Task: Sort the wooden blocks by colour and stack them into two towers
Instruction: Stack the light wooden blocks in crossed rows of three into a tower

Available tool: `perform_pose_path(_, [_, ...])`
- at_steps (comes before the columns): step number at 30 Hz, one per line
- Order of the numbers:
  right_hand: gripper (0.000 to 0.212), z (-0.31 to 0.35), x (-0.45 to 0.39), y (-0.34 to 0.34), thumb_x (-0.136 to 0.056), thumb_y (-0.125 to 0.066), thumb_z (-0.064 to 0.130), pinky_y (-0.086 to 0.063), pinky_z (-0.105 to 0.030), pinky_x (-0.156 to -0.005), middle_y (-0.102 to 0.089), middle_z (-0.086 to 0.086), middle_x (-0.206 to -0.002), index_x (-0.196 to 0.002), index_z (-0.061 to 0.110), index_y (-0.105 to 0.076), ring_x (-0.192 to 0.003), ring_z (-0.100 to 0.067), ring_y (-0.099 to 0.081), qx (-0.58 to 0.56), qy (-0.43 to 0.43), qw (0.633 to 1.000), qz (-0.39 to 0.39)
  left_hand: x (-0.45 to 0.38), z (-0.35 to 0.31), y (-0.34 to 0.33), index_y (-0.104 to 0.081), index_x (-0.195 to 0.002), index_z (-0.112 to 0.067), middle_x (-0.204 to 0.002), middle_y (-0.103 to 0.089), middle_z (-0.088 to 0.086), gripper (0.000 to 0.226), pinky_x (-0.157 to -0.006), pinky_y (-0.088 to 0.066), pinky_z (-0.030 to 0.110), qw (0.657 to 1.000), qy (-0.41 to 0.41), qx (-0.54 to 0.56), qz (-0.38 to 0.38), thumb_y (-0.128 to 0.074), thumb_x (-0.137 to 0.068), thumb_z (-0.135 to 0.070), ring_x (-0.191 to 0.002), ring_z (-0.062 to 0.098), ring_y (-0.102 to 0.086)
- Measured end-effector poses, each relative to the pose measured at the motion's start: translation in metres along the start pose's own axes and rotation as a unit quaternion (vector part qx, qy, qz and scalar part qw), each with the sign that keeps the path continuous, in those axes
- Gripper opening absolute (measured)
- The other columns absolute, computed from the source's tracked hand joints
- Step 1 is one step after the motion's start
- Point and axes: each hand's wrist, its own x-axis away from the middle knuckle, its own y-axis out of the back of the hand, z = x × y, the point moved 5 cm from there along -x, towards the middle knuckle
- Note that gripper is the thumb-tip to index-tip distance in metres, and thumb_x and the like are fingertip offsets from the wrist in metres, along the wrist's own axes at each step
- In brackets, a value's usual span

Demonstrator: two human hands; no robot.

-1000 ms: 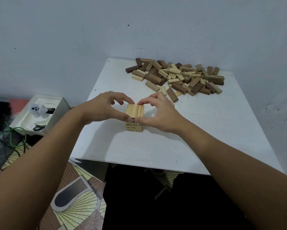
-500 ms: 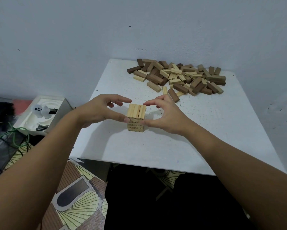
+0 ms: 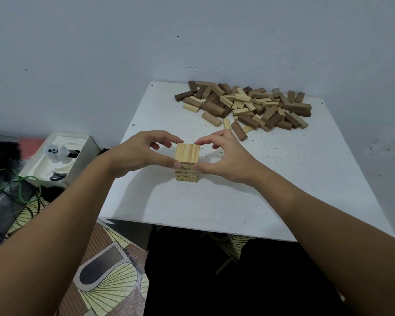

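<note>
A short tower of light wooden blocks (image 3: 187,161) stands near the middle of the white table (image 3: 283,190), with three blocks side by side as its top layer. My left hand (image 3: 141,153) curls around the tower's left side, thumb at the near corner and fingertips at the far corner. My right hand (image 3: 224,156) mirrors it on the right side, thumb and fingertips pinching the top layers. A mixed pile of dark brown and light blocks (image 3: 249,106) lies at the far end of the table.
A white box (image 3: 43,169) holding a small white figure sits on the floor at the left, beside green cables (image 3: 20,190). The wall closes off the table at the back and right. Patterned flooring (image 3: 105,281) shows below the near edge.
Both hands closed back in on the tower after briefly opening a little; fingertips now touch the top layer's corners again. The tower itself stands in the same place.
</note>
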Motion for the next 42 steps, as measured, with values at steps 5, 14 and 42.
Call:
perform_pose_path(5, [0.07,0.002,-0.001,-0.001,-0.07,-0.087,0.058,-0.046,-0.039,-0.104,-0.039,0.017,-0.13,-0.133,0.05,-0.056,-0.124,-0.008,-0.045,0.003,-0.004,1.0,0.016,0.001,0.003,-0.001,-0.066,-0.127,-0.051,-0.13,-0.058,-0.012,0.074,-0.099,-0.044,0.041,1.0,0.008,0.002,0.012,-0.098,-0.06,-0.044,-0.122,0.013,-0.046])
perform_pose_path(14, [0.064,0.003,-0.004,-0.005,-0.068,-0.086,0.06,-0.045,-0.039,-0.106,-0.04,0.022,-0.125,-0.125,0.049,-0.061,-0.122,-0.004,-0.045,-0.001,0.001,1.0,0.011,-0.003,0.004,-0.005,-0.072,-0.12,-0.047,-0.128,-0.06,-0.009,0.064,-0.104,-0.044,0.046,1.0,0.0,0.003,0.015,-0.097,-0.061,-0.04,-0.122,0.018,-0.047])
perform_pose_path(42, [0.039,-0.07,0.01,0.05,-0.101,-0.056,0.043,-0.047,-0.038,-0.102,-0.048,0.006,-0.123,-0.139,0.035,-0.054,-0.113,-0.014,-0.05,0.013,-0.056,0.989,-0.137,-0.016,-0.083,0.008,-0.051,-0.144,-0.037,-0.126,-0.057,-0.007,0.052,-0.082,-0.05,0.029,0.976,-0.037,-0.137,-0.166,-0.071,-0.096,-0.041,-0.111,0.016,-0.057])
